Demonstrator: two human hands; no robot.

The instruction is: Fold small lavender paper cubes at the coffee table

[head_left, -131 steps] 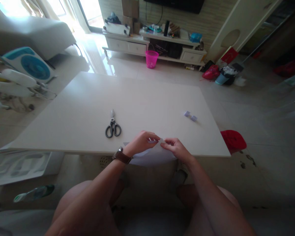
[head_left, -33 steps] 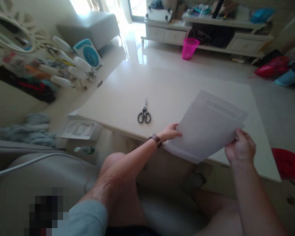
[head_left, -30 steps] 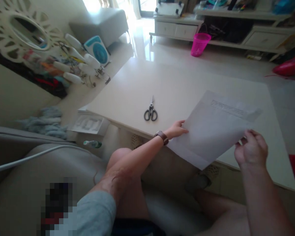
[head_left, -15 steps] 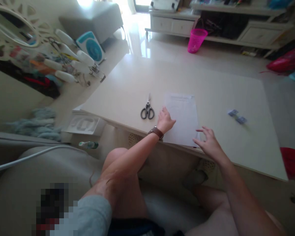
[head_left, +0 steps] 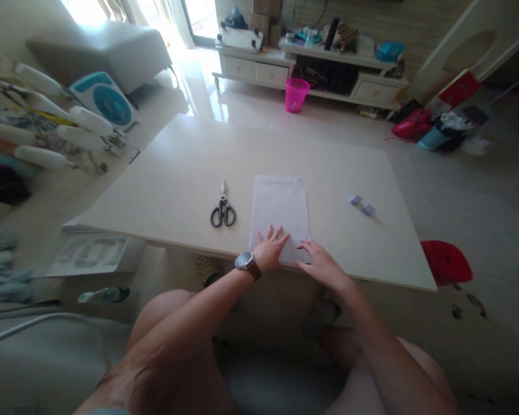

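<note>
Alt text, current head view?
A person's left hand lies spread on a white paper sheet on a white tabletop, the right hand at the sheet's near right corner. Black-handled metal scissors lie left, a small pale two-part object right.

No text can be read. On the white paper (head_left: 279, 210), some printed lines (head_left: 281, 184) are seen near the far edge, but they are too small and blurred. On the watch (head_left: 244, 260), no numbers can be distinguished.
</note>
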